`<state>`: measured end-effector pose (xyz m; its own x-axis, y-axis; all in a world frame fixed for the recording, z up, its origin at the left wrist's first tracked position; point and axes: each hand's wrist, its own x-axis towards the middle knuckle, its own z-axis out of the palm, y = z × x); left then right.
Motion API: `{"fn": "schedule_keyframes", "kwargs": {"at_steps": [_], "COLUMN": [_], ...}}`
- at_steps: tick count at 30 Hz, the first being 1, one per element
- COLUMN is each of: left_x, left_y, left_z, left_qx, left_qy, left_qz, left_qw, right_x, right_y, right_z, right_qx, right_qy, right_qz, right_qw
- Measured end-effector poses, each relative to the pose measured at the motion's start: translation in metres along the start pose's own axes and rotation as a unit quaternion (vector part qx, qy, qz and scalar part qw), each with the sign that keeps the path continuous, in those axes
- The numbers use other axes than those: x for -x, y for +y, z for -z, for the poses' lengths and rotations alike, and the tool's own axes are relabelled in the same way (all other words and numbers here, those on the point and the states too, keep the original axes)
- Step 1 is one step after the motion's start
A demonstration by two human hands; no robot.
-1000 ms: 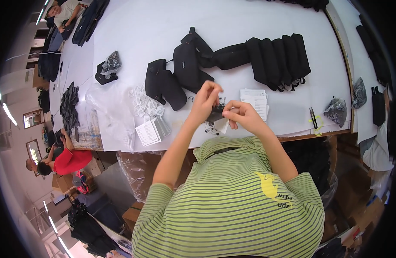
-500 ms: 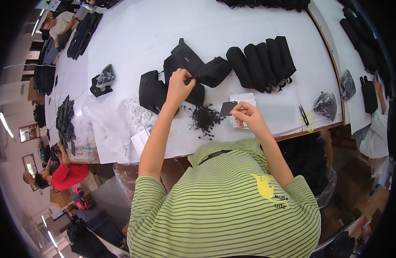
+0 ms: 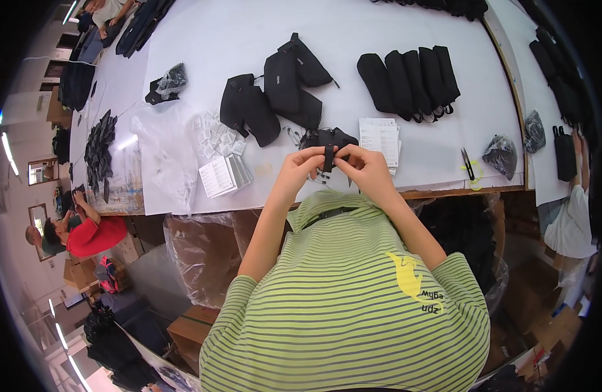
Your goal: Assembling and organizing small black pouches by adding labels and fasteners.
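Close in front of me, both my hands meet at a black fabric pouch [image 3: 328,138]. A short black strap [image 3: 328,159] on it stands between them. My left hand [image 3: 302,171] pinches the strap's left side; my right hand [image 3: 368,170] pinches it from the right. A thin dark edge shows beneath my right fingers, too little to name. Partly hidden under the pouch and hands lies a pile of black tag strings [image 3: 293,135]. Beyond, several flat black pouches [image 3: 289,81] overlap each other. Right of my hands are white printed cards [image 3: 379,140].
Rolled black pouches [image 3: 409,85] lie in a row at the far right. Thread snips [image 3: 468,164] and a plastic-wrapped bundle [image 3: 500,155] sit near the right edge. Left are a card stack [image 3: 222,176], small white labels [image 3: 216,134] and clear plastic [image 3: 160,150]. Co-workers occupy both sides.
My left hand has left the pouch pile and come nearer, bringing one pouch. My right hand, earlier holding a square black tag, has moved left to join it at the strap.
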<state>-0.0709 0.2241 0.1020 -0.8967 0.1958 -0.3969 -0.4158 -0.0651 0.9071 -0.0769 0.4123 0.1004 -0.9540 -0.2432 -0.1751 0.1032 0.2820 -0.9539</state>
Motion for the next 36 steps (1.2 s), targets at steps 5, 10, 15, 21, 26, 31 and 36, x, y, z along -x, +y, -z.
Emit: {"fn": "schedule_keyframes", "kwargs": {"at_steps": [5,10,15,21,26,31,36], "left_x": [0.019,0.027,0.035,0.048,0.056,0.055,0.056], "left_y": [0.008,0.002,0.008,0.023,0.035,0.036,0.037], "left_z": [-0.005,-0.005,-0.011,-0.012,-0.028,-0.035,-0.041], "left_qx": [-0.061,-0.142,-0.066,0.056,0.0,-0.043,-0.109], "left_qy": [0.034,0.073,0.222,0.119,0.099,0.096,0.115], "left_qz": [0.021,-0.068,-0.121,-0.169,-0.13,-0.137,-0.143], "left_qw": [0.997,0.985,0.965,0.977,0.987,0.985,0.977], "right_x": [0.009,0.011,0.012,0.023,0.027,0.027,0.028], "right_y": [-0.003,-0.003,-0.008,-0.012,-0.026,-0.028,-0.027], "right_z": [-0.003,-0.008,-0.001,0.02,0.021,0.014,0.01], "right_qx": [0.053,0.053,-0.094,-0.328,-0.36,-0.33,-0.33], "right_qy": [-0.019,-0.032,-0.043,-0.036,-0.039,-0.033,-0.05], "right_qz": [0.047,0.084,0.0,0.021,0.007,-0.003,-0.025], "right_qw": [0.997,0.995,0.995,0.944,0.932,0.943,0.942]}}
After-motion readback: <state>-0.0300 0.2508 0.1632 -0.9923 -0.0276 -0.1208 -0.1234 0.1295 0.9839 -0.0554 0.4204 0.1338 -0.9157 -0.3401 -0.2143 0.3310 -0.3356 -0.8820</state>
